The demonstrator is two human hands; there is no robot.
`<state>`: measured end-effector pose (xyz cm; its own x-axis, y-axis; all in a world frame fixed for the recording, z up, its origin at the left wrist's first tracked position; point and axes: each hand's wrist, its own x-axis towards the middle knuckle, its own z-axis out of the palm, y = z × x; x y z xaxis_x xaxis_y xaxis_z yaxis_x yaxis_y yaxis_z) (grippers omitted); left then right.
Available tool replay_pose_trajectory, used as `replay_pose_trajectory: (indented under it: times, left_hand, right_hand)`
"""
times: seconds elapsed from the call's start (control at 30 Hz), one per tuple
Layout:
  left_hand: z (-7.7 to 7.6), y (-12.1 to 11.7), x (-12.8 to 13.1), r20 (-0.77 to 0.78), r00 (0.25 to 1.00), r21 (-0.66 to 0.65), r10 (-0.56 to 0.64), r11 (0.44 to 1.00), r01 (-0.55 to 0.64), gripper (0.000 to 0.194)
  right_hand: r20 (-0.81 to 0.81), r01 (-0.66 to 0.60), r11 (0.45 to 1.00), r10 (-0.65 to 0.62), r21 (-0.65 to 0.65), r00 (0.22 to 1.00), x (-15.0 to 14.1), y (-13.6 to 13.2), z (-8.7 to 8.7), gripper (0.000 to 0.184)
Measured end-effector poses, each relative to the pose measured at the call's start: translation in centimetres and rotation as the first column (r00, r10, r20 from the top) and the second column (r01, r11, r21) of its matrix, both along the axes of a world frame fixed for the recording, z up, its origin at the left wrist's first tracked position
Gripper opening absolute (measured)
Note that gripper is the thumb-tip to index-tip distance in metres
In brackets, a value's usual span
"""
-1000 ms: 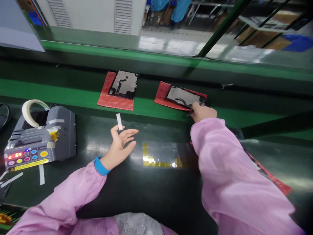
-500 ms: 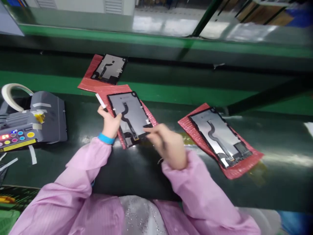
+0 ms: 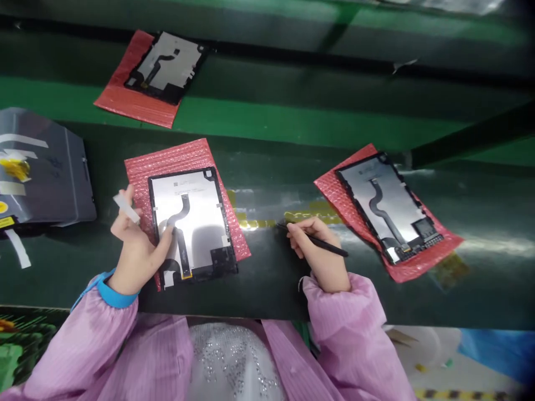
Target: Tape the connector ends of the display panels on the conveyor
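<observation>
A tablet display panel lies back side up on a red bubble-wrap pouch, with a dark ribbon cable along its middle. Across its left edge reaches my left hand, the thumb resting on the panel by the cable. A short strip of white tape is held at that hand's other fingers; whether it is pinched or stuck there is hard to see. My right hand grips a slim black pointed tool, its tip pointing left, just above the bench and apart from the panel.
To the right, a second display panel sits on its own red pouch. A third panel lies on a pouch at the back left. A grey tape dispenser stands at the left. Yellowish tape runs along the bench.
My right hand has drawn away from the panel's lower right corner to the right. The panel and its pouch now lie straighter and nearer me. My view has tilted down.
</observation>
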<state>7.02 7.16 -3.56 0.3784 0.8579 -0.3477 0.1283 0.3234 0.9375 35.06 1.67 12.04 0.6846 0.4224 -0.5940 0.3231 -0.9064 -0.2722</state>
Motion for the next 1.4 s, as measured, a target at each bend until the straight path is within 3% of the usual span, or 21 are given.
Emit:
replay_pose_trajectory:
  times: [0.03, 0.1, 0.2, 0.3, 0.5, 0.7, 0.83, 1.0, 1.2, 1.4]
  left_hand:
    - [0.3, -0.1, -0.4, 0.006, 0.993, 0.089, -0.114, 0.99, 0.113, 0.063]
    - [0.7, -0.5, -1.1, 0.049, 0.933, 0.206, -0.357, 0.918, 0.34, 0.057]
    - [1.1, -1.3, -1.6, 0.113, 0.848, 0.241, -0.518, 0.842, 0.483, 0.045]
    - [1.1, -1.8, -1.4, 0.066, 0.847, 0.252, -0.528, 0.83, 0.497, 0.039]
    - [0.8, -2.2, -1.2, 0.064, 0.853, 0.216, -0.517, 0.842, 0.494, 0.037]
    - [0.7, -2.5, -1.5, 0.075, 0.858, 0.219, -0.509, 0.847, 0.484, 0.038]
    - [0.5, -2.5, -1.5, 0.1, 0.854, 0.215, -0.51, 0.849, 0.482, 0.035]
    - [0.4, -2.5, -1.4, 0.123, 0.859, 0.179, -0.496, 0.863, 0.473, 0.034]
    - [1.1, -2.8, -2.0, 0.265, 0.897, 0.081, -0.353, 0.935, 0.344, 0.049]
    - [2.3, -3.9, -3.9, 0.338, 0.899, 0.002, -0.277, 0.956, 0.294, 0.04]
  right_hand:
    - [-0.001, 0.001, 1.0, -0.001, -0.015, 1.0, 0.1, 0.1, 0.0, 0.037]
    - [-0.011, 0.0, 0.999, 0.0, -0.042, 1.0, 0.2, 0.3, -0.1, 0.037]
    - [-0.024, 0.007, 0.997, -0.009, -0.074, 1.0, 0.3, 0.6, -0.2, 0.036]
    - [-0.02, 0.013, 0.997, -0.014, -0.082, 1.0, 0.2, 0.5, -0.4, 0.035]
    - [0.031, 0.057, 0.997, -0.058, 0.048, 0.998, 0.1, -0.4, -0.5, 0.036]
    - [0.024, -0.03, 0.999, 0.031, -0.044, 0.999, -0.4, 0.2, -0.1, 0.035]
    - [0.017, -0.014, 0.998, 0.015, -0.057, 1.0, -0.4, 0.2, -0.3, 0.035]
    - [0.034, 0.048, 0.998, -0.049, 0.046, 0.998, -0.2, -0.5, -0.6, 0.035]
    - [-0.141, 0.205, 0.967, -0.184, 0.152, 0.973, -2.0, 0.0, -0.3, 0.038]
    - [-0.41, 0.218, 0.973, -0.168, 0.078, 0.896, -8.2, -0.1, -1.0, 0.039]
